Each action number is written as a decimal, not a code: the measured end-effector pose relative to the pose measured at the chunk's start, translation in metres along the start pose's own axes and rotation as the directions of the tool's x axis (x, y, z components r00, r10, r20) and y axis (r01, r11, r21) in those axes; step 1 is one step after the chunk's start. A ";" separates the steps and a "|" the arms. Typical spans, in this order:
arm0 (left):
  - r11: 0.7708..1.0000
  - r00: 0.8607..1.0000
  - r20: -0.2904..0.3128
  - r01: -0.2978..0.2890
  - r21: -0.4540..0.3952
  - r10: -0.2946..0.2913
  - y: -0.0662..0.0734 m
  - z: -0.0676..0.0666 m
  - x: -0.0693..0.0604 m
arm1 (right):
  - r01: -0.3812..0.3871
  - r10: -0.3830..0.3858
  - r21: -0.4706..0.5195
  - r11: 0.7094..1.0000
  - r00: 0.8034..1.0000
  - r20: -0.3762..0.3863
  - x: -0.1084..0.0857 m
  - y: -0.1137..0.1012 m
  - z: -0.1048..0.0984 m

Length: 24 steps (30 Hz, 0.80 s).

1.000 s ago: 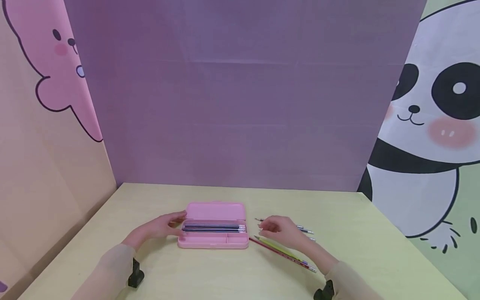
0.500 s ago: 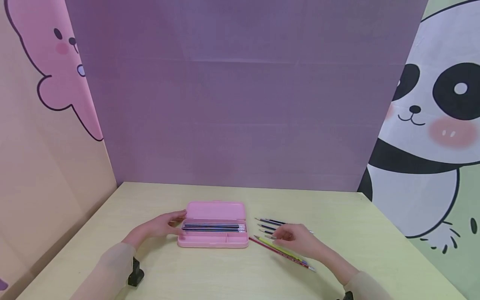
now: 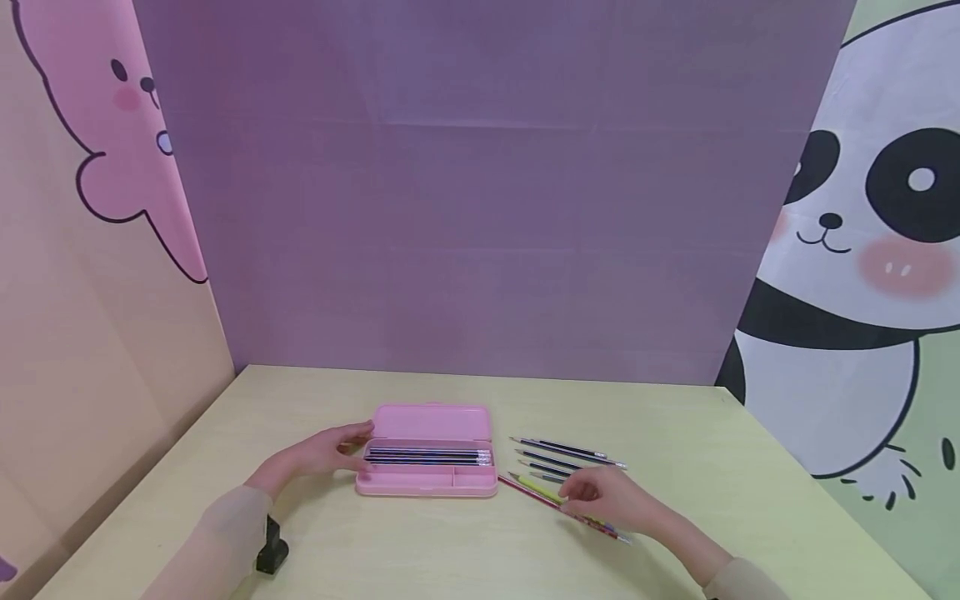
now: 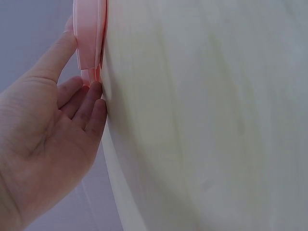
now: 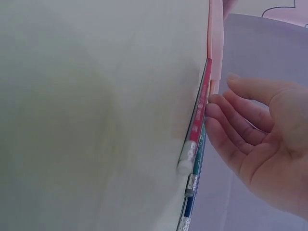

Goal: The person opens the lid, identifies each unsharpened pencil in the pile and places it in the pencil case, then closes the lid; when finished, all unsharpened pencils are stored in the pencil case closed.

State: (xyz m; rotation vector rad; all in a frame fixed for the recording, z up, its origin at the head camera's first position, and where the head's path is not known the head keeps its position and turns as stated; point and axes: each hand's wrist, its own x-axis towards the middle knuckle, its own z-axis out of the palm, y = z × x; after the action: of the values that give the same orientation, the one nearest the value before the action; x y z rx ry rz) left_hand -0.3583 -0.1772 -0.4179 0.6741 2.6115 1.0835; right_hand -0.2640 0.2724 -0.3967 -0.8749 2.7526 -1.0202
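Observation:
An opened pink pencil case (image 3: 405, 483) lies mid-table, its lid (image 3: 431, 423) folded back and several dark striped pencils (image 3: 423, 457) in its long compartment. My left hand (image 3: 324, 452) touches the case's left end, thumb on the tray side and fingers by the lid. To the right of the case, my right hand (image 3: 611, 498) hovers over a yellow pencil (image 3: 534, 486) and a red pencil (image 3: 525, 492), covering part of both. Its fingers bend loosely and hold nothing; the right wrist view shows the thumb apart from the fingertips beside the red pencil.
Several dark pencils (image 3: 551, 458) lie side by side behind the right hand, points toward the case. The pale wooden table (image 3: 420, 550) ends at a purple backdrop (image 3: 480, 250). A black wrist camera (image 3: 272, 547) sits on the left wrist.
My right hand has moved right and toward the near side, from above the dark pencils to the yellow and red ones, uncovering the dark ones. The left hand stays at the case.

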 end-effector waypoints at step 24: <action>1.000 1.000 -0.002 0.008 0.004 -0.008 -0.003 0.001 0.002 | -0.037 0.036 -0.140 0.989 0.999 -0.016 -0.002 0.010 -0.003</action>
State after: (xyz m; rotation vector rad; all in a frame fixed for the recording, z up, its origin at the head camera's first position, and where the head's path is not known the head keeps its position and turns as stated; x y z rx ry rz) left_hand -0.3610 -0.1774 -0.4204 0.6634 2.6166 1.0779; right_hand -0.2673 0.2811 -0.4008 -0.8344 2.8694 -0.8374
